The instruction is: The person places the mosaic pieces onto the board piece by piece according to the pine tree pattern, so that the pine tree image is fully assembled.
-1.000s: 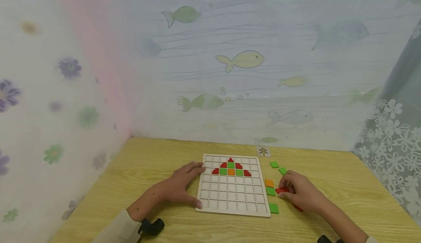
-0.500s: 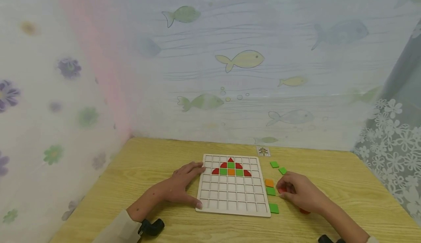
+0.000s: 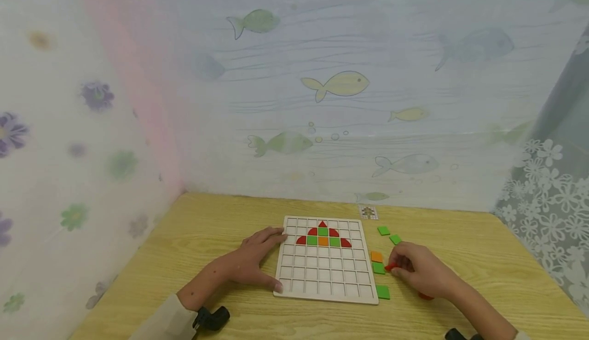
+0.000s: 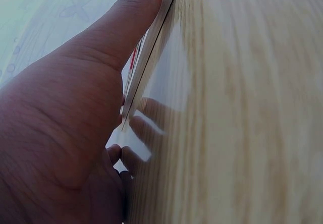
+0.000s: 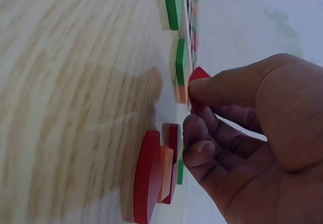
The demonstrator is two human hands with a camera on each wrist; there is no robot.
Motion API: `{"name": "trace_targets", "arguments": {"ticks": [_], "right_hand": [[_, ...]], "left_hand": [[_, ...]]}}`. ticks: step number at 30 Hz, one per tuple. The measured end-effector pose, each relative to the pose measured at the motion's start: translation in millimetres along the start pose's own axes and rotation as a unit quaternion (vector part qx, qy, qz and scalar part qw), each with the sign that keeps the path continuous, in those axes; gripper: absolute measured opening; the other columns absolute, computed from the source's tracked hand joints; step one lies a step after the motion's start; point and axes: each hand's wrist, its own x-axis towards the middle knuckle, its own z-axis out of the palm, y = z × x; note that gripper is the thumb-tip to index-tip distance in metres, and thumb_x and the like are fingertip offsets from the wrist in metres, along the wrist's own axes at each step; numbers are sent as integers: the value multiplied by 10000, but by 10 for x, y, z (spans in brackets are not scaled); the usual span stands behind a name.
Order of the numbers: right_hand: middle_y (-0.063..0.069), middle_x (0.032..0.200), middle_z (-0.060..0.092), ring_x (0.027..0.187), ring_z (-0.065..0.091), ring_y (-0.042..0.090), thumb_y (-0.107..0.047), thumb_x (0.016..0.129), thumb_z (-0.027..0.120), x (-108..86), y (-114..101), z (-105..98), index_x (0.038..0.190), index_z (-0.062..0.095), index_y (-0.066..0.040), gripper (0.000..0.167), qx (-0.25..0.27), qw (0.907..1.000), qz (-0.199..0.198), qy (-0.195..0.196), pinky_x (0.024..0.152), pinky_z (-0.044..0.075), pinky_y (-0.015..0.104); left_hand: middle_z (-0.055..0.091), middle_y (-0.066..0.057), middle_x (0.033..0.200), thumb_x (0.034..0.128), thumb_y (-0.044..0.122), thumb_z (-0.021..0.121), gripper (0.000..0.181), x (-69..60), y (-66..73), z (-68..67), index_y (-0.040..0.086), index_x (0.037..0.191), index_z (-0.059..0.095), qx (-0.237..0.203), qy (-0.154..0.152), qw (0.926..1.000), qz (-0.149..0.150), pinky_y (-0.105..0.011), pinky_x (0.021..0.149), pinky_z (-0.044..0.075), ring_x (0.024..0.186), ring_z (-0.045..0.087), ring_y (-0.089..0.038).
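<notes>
My right hand [image 3: 421,271] pinches a small red tile [image 5: 198,75] between thumb and fingers, just right of the board and above the table. Only a bit of that tile shows in the head view, so its full shape is hidden. A square wooden grid board [image 3: 317,273] lies flat, with red, green and orange tiles set in its upper rows in a stepped, peaked pattern. At the board's left edge rests my left hand [image 3: 250,261], thumb at the near corner and fingers higher up. The left wrist view shows the thumb [image 4: 126,24] along the board's edge.
Loose green tiles [image 3: 383,292] and an orange tile [image 3: 376,256] lie along the board's right side. More red tiles [image 5: 147,178] and an orange one [image 5: 165,173] lie below my right hand. A small patterned card [image 3: 368,212] sits behind the board, near the curtain.
The red tile turns within my right fingers: it stuck out leftward, was mostly hidden, and now a tip shows again. My left hand and the board have stayed put.
</notes>
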Motion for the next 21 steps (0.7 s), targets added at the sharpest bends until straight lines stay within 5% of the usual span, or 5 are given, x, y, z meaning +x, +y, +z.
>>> {"name": "trace_targets", "arguments": {"ticks": [21], "right_hand": [[-60, 914, 700, 730, 615, 92, -139, 988, 782, 366, -305, 165, 957, 693, -117, 97, 573, 9969, -316, 435, 636, 524, 268]], "left_hand": [[178, -20, 1763, 777, 756, 815, 1170, 1, -9, 8, 259, 1698, 290, 6, -18, 10000, -16, -726, 1191, 211, 1623, 145, -369]]}}
